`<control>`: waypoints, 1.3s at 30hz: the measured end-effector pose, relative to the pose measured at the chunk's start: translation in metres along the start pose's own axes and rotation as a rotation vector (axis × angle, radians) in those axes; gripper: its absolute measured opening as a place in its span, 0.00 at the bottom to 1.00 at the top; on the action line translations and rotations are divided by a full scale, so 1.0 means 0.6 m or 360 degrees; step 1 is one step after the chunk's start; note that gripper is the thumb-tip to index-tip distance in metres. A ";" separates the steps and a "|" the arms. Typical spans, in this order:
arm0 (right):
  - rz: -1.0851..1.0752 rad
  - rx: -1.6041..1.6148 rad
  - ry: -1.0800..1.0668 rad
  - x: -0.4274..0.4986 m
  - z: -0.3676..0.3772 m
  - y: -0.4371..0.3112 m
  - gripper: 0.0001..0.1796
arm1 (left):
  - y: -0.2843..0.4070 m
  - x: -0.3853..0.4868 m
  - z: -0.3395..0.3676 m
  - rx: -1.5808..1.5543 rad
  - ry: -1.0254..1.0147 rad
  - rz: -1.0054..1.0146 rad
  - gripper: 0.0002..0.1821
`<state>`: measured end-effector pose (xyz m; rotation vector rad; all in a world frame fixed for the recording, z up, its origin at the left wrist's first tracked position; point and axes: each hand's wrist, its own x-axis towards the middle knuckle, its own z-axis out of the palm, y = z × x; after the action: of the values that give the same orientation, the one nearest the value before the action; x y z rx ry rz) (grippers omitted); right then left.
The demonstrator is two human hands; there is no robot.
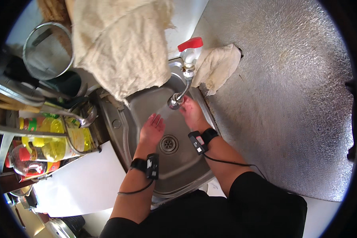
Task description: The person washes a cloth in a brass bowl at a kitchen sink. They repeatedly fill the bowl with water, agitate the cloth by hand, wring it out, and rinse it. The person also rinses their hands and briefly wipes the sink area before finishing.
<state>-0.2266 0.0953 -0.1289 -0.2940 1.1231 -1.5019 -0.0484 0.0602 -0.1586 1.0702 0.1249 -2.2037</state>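
Both of my hands are over a stainless steel sink [178, 169], on either side of a faucet's spray head [174, 101]. My left hand [152, 129] holds nothing, its fingers slightly apart and tilted toward the water. Beneath the spray head, a blurred stream of water [165, 112] runs down between the hands. My right hand [192, 113] is just right of the spray head, its fingertips partly hidden behind it; nothing shows in it. The faucet's red lever handle [190, 44] is above. A round drain strainer [168, 144] sits in the basin floor.
A beige cloth [125, 50] hangs over the sink's far left, and a smaller cloth [218, 67] lies behind the faucet. A textured metal counter [279, 98] extends to the right. At left are a mesh strainer [48, 50], a ladle [89, 118] and a rack of bottles [53, 139].
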 end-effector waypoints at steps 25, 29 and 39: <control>0.0776 0.0939 -0.0582 0.125 -0.075 0.113 0.06 | -0.069 0.197 0.070 -0.0268 -0.1414 -0.1064 0.24; -0.0429 -0.0184 0.0031 0.109 -0.044 0.106 0.05 | -0.115 0.189 0.078 0.0051 -0.0489 -0.0263 0.22; 0.0089 0.0506 -0.0165 0.077 -0.043 0.079 0.07 | -0.116 0.184 0.055 0.0121 -0.0927 -0.0295 0.25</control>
<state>-0.2289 0.0739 -0.1967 -0.1180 0.7899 -1.5697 -0.1608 0.0430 -0.2309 0.4294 -0.1241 -2.6128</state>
